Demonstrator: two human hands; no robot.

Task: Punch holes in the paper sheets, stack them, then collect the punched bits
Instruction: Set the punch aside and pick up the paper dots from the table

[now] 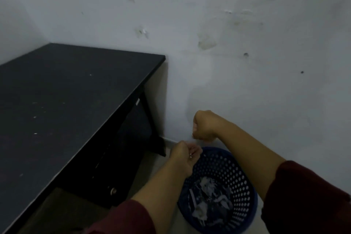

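Above the blue perforated basket [235,182] on the floor by the wall: both hands, arms in dark red sleeves [303,195]. Left hand [183,157] over basket's near-left rim, fingers curled up w/ a few small pale punched bits [190,155] cupped at the fingertips. Exact grip too blurred to tell beyond that. Right hand [203,126] higher up, nearer the wall, knuckles up, fingers curled down into a loose fist; tips seem pinched together, but whether anything is between them can't be told. Hands close, not touching.

Inside basket: crumpled white paper scraps [207,199] heaped at the bottom.

Left of basket: black table [76,89], far edge against white wall [247,43], end edge near basket. On the tabletop: scattered tiny white specks [35,117], prob. more bits, well apart from each other. Under table: dark drawer unit w/ a round metal lock [113,191]. Wall marked w/ stains & small chips. Dim light, soft focus throughout.
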